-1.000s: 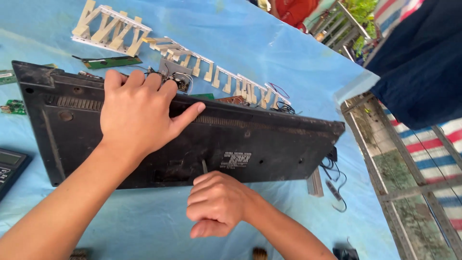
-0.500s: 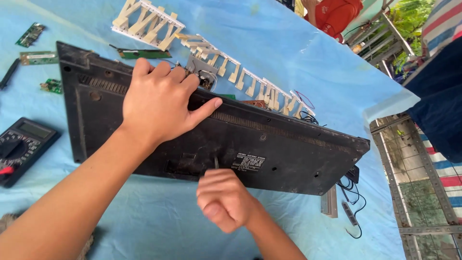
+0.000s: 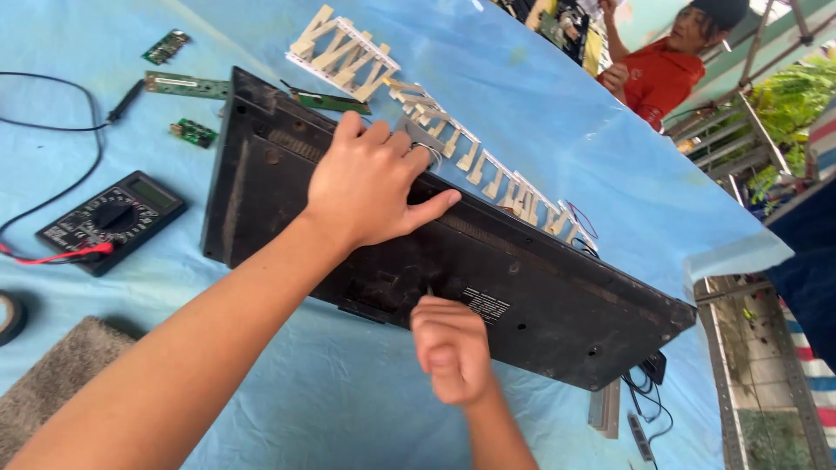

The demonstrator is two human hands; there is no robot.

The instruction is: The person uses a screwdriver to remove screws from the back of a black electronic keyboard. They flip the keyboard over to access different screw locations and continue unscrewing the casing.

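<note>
A long black keyboard casing (image 3: 540, 287) lies upside down across a blue sheet. My left hand (image 3: 370, 187) presses flat on its back near the upper edge, fingers spread. My right hand (image 3: 451, 348) is closed in a fist around a thin screwdriver whose metal tip touches the casing close to a white label (image 3: 484, 305). The tool's handle is hidden inside the fist.
A strip of white piano keys (image 3: 435, 130) lies beyond the casing. A black multimeter (image 3: 113, 219) with red and black leads sits at left, near green circuit boards (image 3: 187, 84). A tape roll (image 3: 9, 315) and grey mat (image 3: 61, 383) lie lower left. Another person (image 3: 662, 70) sits far right.
The view has shifted so the casing sits further right and lower, bringing the multimeter and boards into sight. Both hands keep their places on the casing.
</note>
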